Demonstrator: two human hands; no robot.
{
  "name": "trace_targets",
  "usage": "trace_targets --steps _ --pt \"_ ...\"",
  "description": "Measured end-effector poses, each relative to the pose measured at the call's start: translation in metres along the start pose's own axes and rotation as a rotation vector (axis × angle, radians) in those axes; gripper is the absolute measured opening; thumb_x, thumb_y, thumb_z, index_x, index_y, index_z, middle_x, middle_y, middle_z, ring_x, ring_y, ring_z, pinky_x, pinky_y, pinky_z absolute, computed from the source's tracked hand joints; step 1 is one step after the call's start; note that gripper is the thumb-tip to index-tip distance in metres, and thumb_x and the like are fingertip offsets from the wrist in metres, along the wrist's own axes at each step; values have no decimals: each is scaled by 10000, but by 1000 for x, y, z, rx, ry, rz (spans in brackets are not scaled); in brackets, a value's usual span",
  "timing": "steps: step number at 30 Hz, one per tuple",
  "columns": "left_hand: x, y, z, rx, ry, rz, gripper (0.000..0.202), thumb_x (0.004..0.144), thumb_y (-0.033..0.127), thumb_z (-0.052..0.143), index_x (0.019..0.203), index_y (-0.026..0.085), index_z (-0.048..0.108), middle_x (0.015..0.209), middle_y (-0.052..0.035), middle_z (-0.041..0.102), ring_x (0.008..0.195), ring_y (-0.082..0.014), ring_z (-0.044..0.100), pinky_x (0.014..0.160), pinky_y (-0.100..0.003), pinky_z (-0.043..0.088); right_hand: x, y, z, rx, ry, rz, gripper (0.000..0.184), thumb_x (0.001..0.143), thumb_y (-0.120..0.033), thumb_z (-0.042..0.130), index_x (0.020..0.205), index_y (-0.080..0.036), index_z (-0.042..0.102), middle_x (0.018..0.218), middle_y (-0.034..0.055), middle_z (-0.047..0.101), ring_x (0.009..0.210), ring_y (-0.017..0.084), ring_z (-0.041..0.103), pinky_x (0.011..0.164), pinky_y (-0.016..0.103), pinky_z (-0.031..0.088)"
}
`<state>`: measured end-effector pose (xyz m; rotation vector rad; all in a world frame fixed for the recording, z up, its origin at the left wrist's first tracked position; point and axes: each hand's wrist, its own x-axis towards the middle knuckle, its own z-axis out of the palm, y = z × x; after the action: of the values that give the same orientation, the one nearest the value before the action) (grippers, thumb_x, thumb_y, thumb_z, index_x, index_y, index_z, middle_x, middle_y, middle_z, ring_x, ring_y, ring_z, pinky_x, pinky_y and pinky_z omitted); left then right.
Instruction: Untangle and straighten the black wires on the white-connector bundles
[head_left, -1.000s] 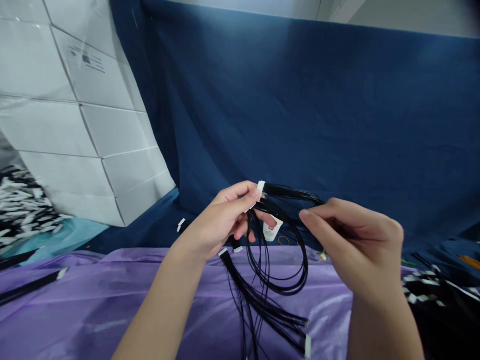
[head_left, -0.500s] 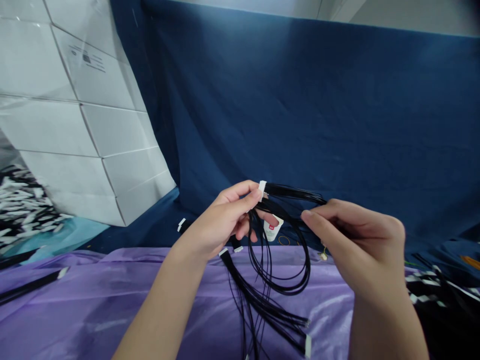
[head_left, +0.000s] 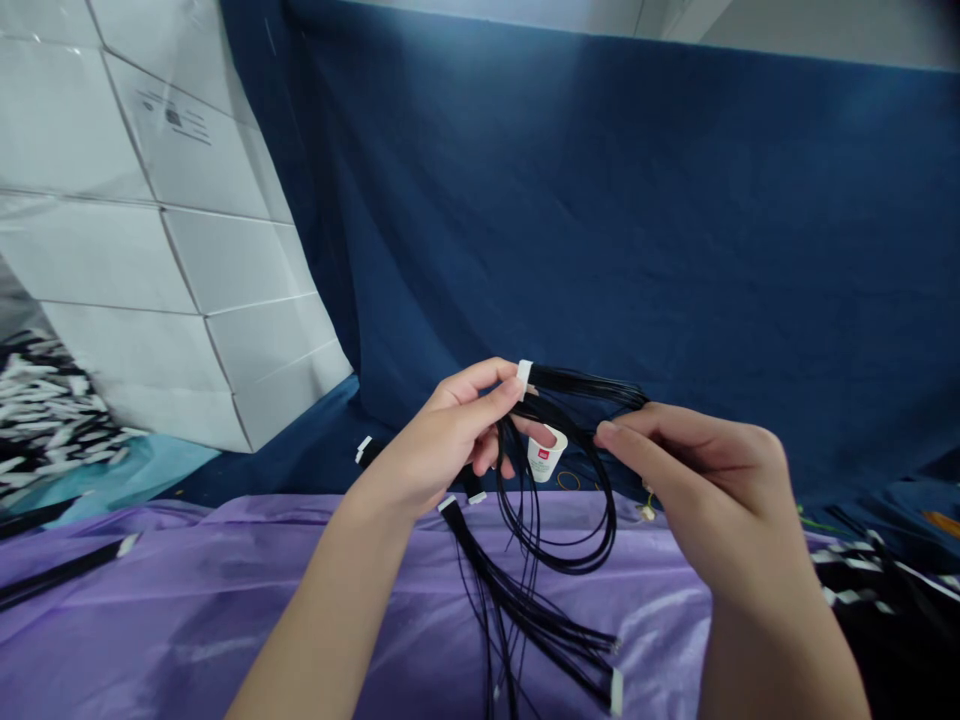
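My left hand pinches the white connector end of a black wire harness, thumb and fingers closed on it. The harness hangs in a loop between both hands. My right hand is closed on the other side of that loop, fingers curled round the wires. Below the loop, more black wire harnesses with white ends lie on the purple cloth.
A small white cup with a red mark stands behind the loop on the blue cloth. White cartons are stacked at the left. Piles of black-and-white harnesses lie at far left and far right.
My right hand has shifted slightly left and lower, drawing the loop a little tighter. My left hand has hardly moved.
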<state>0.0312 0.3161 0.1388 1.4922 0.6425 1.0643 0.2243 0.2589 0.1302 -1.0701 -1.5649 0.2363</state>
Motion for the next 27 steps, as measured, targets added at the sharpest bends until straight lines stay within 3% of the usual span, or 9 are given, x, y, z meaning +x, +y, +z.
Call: trace_targets --steps 6,13,18,23,27 --pt "-2 0 -1 23 -9 -8 294 960 458 580 899 175 533 825 -66 751 401 -15 453 384 -104 332 1 1 1 -3 -20 41 204 874 -288 689 692 -207 732 539 -43 503 495 62 385 444 202 300" --pt "0 0 -3 19 -22 12 277 962 441 587 905 172 553 847 -62 759 409 -12 476 409 -105 364 1 2 -4 25 -142 64 236 931 -335 637 763 -202 738 683 -14 610 597 81 449 520 207 361" --pt "0 0 -2 6 -52 8 264 968 433 580 912 177 547 841 -64 764 421 -17 505 409 -100 359 2 2 -7 60 -148 78 236 951 -358 615 816 -208 737 621 -32 520 576 81 413 508 202 353" --pt "0 0 -1 17 -68 34 264 971 431 578 905 176 563 843 -52 761 435 -15 515 390 -89 333 3 3 -7 5 -195 45 265 975 -340 579 799 -194 713 657 -24 565 588 82 439 520 207 367" --pt "0 1 -1 11 -51 30 274 973 434 576 886 175 558 837 -48 757 429 -11 505 390 -92 334 4 3 -2 -120 -47 -70 169 954 -275 616 826 -209 705 639 -41 584 561 73 479 508 201 372"
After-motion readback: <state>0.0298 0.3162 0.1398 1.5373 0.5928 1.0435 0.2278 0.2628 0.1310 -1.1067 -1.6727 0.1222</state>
